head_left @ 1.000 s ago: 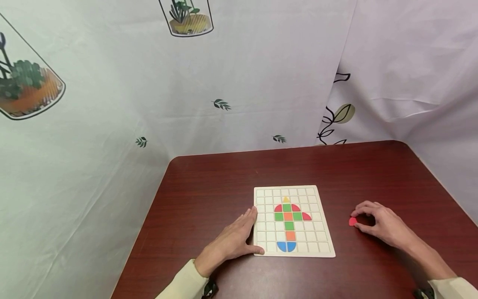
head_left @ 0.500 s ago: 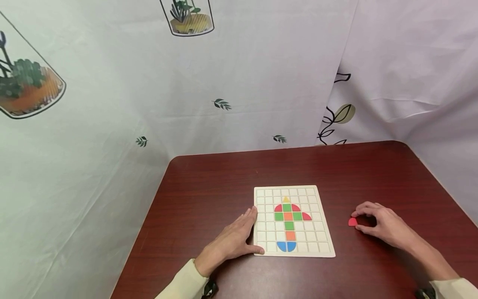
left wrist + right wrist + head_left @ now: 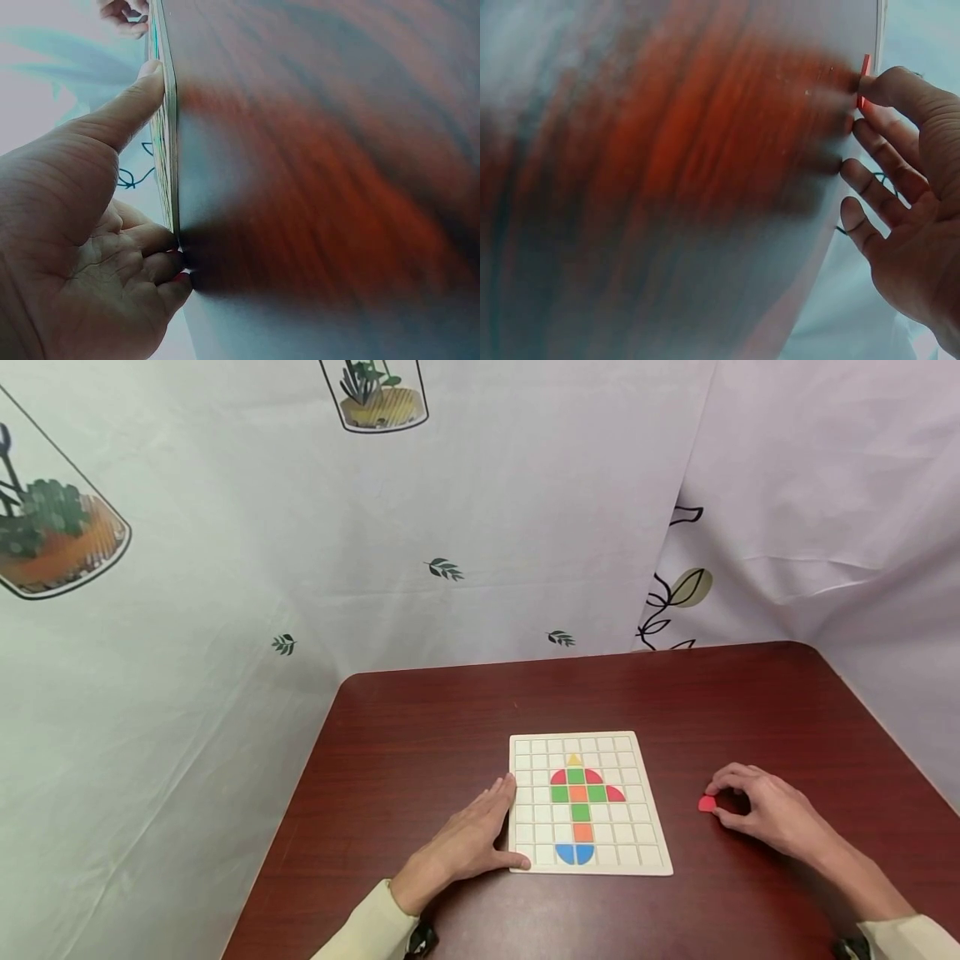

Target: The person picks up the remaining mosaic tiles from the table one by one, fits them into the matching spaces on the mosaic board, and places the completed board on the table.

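A white gridded board [image 3: 630,856] lies flat on the table, with colored tiles set in its cells. My left hand [image 3: 465,842] rests against its left side, fingers extended along the edge and thumb [image 3: 127,105] on the near-left corner. To the right of the board, my right hand [image 3: 776,810] pinches a small red rounded tile [image 3: 707,804] between thumb and forefinger, at the tabletop. In the right wrist view that red tile [image 3: 866,67] shows edge-on by the thumb tip; the other fingers are loosely bent.
On the board, a yellow triangle [image 3: 573,760] tops green squares [image 3: 581,812], orange squares [image 3: 582,832] and red quarter-rounds [image 3: 615,794]. Two blue quarter-rounds [image 3: 584,854] sit at the bottom. Behind the dark red wooden table [image 3: 420,735] hangs a pale printed cloth [image 3: 495,510].
The red tile has turned slightly in the right fingers and shifted a touch left. The left hand and the board have stayed in place.
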The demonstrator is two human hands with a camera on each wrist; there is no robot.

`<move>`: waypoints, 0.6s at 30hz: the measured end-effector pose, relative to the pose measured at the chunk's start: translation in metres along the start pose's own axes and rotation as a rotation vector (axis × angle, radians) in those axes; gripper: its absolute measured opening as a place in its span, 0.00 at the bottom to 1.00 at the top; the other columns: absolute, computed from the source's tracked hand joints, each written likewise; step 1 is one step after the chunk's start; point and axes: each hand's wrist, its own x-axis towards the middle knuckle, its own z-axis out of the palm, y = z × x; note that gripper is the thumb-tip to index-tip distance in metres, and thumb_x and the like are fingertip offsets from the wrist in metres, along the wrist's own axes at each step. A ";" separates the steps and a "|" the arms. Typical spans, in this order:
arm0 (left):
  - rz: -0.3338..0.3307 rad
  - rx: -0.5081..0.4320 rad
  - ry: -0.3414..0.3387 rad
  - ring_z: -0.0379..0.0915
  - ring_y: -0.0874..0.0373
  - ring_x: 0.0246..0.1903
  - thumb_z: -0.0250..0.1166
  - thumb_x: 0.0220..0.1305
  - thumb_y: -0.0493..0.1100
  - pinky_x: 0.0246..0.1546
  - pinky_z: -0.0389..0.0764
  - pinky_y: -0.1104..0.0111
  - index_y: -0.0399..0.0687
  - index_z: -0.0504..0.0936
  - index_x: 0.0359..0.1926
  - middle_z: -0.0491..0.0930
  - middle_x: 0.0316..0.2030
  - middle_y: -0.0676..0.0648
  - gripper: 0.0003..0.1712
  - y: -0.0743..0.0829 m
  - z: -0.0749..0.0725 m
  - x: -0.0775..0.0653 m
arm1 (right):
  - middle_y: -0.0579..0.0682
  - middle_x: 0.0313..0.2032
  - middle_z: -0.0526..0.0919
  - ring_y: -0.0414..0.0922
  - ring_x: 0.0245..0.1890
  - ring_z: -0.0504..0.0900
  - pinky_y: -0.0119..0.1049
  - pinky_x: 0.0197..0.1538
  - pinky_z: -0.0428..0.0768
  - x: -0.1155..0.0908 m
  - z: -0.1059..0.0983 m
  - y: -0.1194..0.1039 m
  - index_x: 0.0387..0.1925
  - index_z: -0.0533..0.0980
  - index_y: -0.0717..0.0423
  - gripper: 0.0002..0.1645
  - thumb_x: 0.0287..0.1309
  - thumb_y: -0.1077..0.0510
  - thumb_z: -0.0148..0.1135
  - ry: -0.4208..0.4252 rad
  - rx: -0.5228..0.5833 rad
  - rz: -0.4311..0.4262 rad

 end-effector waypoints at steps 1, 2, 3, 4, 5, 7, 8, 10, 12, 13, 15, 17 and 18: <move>0.000 0.001 0.000 0.44 0.51 0.83 0.76 0.61 0.67 0.79 0.57 0.56 0.40 0.46 0.86 0.45 0.85 0.44 0.69 0.000 0.000 0.000 | 0.37 0.40 0.82 0.35 0.35 0.77 0.37 0.33 0.78 0.000 0.000 0.000 0.35 0.83 0.40 0.23 0.38 0.61 0.87 0.000 -0.003 -0.001; 0.002 0.001 0.001 0.44 0.51 0.83 0.76 0.61 0.67 0.79 0.57 0.56 0.39 0.46 0.86 0.45 0.85 0.43 0.69 0.000 0.000 0.000 | 0.37 0.40 0.82 0.34 0.35 0.76 0.36 0.33 0.78 0.000 0.000 0.000 0.34 0.83 0.40 0.23 0.38 0.61 0.87 -0.001 -0.005 -0.002; 0.004 0.002 0.001 0.44 0.51 0.83 0.76 0.61 0.67 0.79 0.57 0.56 0.39 0.46 0.86 0.45 0.85 0.43 0.69 0.000 0.000 0.000 | 0.36 0.40 0.81 0.34 0.35 0.76 0.36 0.33 0.77 0.000 0.000 -0.001 0.35 0.83 0.40 0.22 0.39 0.61 0.87 -0.003 -0.006 -0.002; 0.005 0.002 0.001 0.44 0.51 0.83 0.76 0.61 0.67 0.80 0.57 0.56 0.39 0.46 0.86 0.45 0.85 0.43 0.69 0.000 0.000 0.000 | 0.36 0.40 0.81 0.34 0.35 0.76 0.37 0.33 0.78 0.001 0.000 -0.001 0.35 0.83 0.40 0.22 0.39 0.61 0.87 -0.007 -0.008 -0.001; 0.006 0.003 0.002 0.44 0.51 0.83 0.76 0.61 0.67 0.80 0.57 0.57 0.39 0.46 0.85 0.46 0.85 0.43 0.69 0.000 0.000 0.000 | 0.37 0.40 0.82 0.35 0.35 0.77 0.37 0.33 0.78 0.001 0.000 -0.001 0.35 0.83 0.40 0.22 0.39 0.61 0.87 -0.010 -0.010 0.000; 0.007 0.005 0.002 0.44 0.51 0.83 0.76 0.61 0.67 0.80 0.56 0.57 0.39 0.46 0.85 0.46 0.85 0.43 0.69 0.000 0.000 0.000 | 0.38 0.40 0.82 0.37 0.37 0.79 0.39 0.34 0.79 0.001 -0.002 -0.002 0.35 0.84 0.40 0.22 0.39 0.61 0.87 -0.027 -0.013 0.005; 0.007 0.006 0.003 0.44 0.51 0.83 0.76 0.61 0.67 0.80 0.56 0.57 0.39 0.46 0.85 0.46 0.85 0.43 0.69 0.000 0.000 0.000 | 0.38 0.41 0.83 0.39 0.38 0.81 0.40 0.34 0.80 0.001 -0.002 -0.003 0.35 0.84 0.41 0.22 0.39 0.61 0.87 -0.036 -0.015 0.007; 0.005 0.005 0.003 0.44 0.51 0.83 0.76 0.61 0.67 0.80 0.56 0.57 0.39 0.46 0.85 0.46 0.85 0.43 0.69 0.001 -0.001 0.000 | 0.40 0.42 0.83 0.43 0.39 0.83 0.42 0.35 0.82 0.001 -0.004 -0.003 0.35 0.86 0.42 0.21 0.39 0.60 0.88 -0.059 -0.018 0.016; 0.001 0.003 0.003 0.44 0.51 0.83 0.76 0.61 0.67 0.80 0.57 0.56 0.39 0.46 0.85 0.46 0.85 0.43 0.69 0.001 -0.001 -0.001 | 0.41 0.42 0.83 0.46 0.41 0.84 0.44 0.36 0.83 0.001 -0.005 -0.004 0.35 0.87 0.42 0.20 0.40 0.59 0.88 -0.081 -0.020 0.024; 0.000 0.002 0.003 0.44 0.51 0.83 0.76 0.61 0.67 0.79 0.57 0.56 0.39 0.46 0.86 0.46 0.85 0.43 0.69 0.001 -0.001 -0.001 | 0.41 0.42 0.83 0.47 0.41 0.84 0.44 0.36 0.83 0.001 -0.005 -0.004 0.35 0.87 0.42 0.20 0.40 0.59 0.88 -0.087 -0.021 0.028; -0.002 0.000 0.003 0.44 0.51 0.83 0.76 0.61 0.67 0.79 0.57 0.56 0.40 0.46 0.86 0.46 0.85 0.43 0.69 0.001 -0.001 -0.001 | 0.41 0.42 0.83 0.46 0.41 0.84 0.43 0.35 0.82 0.001 -0.005 -0.005 0.35 0.87 0.42 0.19 0.40 0.58 0.88 -0.090 -0.023 0.032; -0.003 -0.001 0.003 0.44 0.51 0.83 0.76 0.61 0.67 0.79 0.57 0.56 0.40 0.46 0.86 0.46 0.85 0.44 0.69 0.001 0.000 -0.001 | 0.39 0.42 0.83 0.45 0.40 0.84 0.42 0.35 0.82 0.001 -0.005 -0.005 0.35 0.87 0.41 0.19 0.40 0.58 0.88 -0.080 -0.029 0.030; -0.003 -0.001 0.004 0.44 0.51 0.83 0.76 0.61 0.67 0.79 0.57 0.56 0.40 0.46 0.86 0.46 0.85 0.44 0.70 0.000 0.000 -0.001 | 0.39 0.41 0.83 0.44 0.40 0.84 0.41 0.34 0.81 0.001 -0.004 -0.005 0.34 0.87 0.41 0.19 0.40 0.58 0.88 -0.072 -0.032 0.028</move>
